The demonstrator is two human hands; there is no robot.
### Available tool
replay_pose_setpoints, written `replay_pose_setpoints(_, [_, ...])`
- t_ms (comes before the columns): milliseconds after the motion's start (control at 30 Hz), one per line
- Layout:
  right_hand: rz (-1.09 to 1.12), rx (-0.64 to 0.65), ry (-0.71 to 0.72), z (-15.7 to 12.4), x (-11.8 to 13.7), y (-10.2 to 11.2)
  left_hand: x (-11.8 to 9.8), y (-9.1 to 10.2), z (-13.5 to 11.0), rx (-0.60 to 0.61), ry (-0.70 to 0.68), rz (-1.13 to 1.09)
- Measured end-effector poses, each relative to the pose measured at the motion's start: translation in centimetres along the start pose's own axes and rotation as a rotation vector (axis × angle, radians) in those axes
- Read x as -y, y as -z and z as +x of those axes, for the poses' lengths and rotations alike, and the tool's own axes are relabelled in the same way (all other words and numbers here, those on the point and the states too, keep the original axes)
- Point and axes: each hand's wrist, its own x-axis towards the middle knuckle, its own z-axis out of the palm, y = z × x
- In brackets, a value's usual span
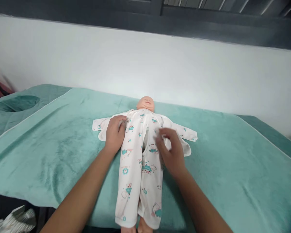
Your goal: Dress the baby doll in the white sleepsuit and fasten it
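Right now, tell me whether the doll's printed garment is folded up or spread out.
Spread out. The garment lies flat over the doll, sleeves out to both sides, legs extended. The left hand and right hand rest on it.

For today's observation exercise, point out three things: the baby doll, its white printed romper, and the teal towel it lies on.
pale plastic baby doll (145, 103), head view, on its forehead.
white cotton romper with teal cartoon prints (135, 168), head view, on one trouser leg.
teal plush towel (232, 168), head view, on a bare stretch beside the doll.

Prob. care/massage rm: towel-covered bed (63, 142) w/ face hole (18, 103).
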Motion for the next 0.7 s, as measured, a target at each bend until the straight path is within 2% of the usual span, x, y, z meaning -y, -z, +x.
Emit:
replay_pose_setpoints(67, [0.017, 0.107, 0.043, -5.3, 2.0, 1.6, -2.0, 2.0, -3.5, 0.037, 0.045, -0.064])
replay_pose_setpoints(167, [0.028, 0.338, 0.097, -12.6, 3.5, 3.5, -5.2, 4.9, -9.5, 0.139, 0.068, -0.101])
replay_pose_setpoints(267, [-0.147, 0.381, 0.209, -16.6, 3.7, 4.0, -8.1, 6.5, -14.3, 0.171, 0.169, -0.036])
replay_pose_setpoints(333, [-0.236, 0.324, 0.221, -17.1, 3.8, 3.6, -9.5, 6.6, -16.1, 0.183, 0.144, 0.048])
replay_pose_setpoints(433, [-0.26, 0.253, 0.181, -16.3, 4.4, 2.9, -10.7, 6.0, -17.0, 0.211, 0.122, 0.176])
replay_pose_setpoints(567, [-0.088, 0.24, 0.112, -16.0, 6.3, 3.2, -10.9, 6.2, -17.2, 0.252, 0.154, 0.179])
replay_pose_setpoints(700, [0.025, 0.098, 0.112, -17.1, 7.4, 3.8, -10.9, 7.4, -17.4, 0.177, 0.23, 0.084])
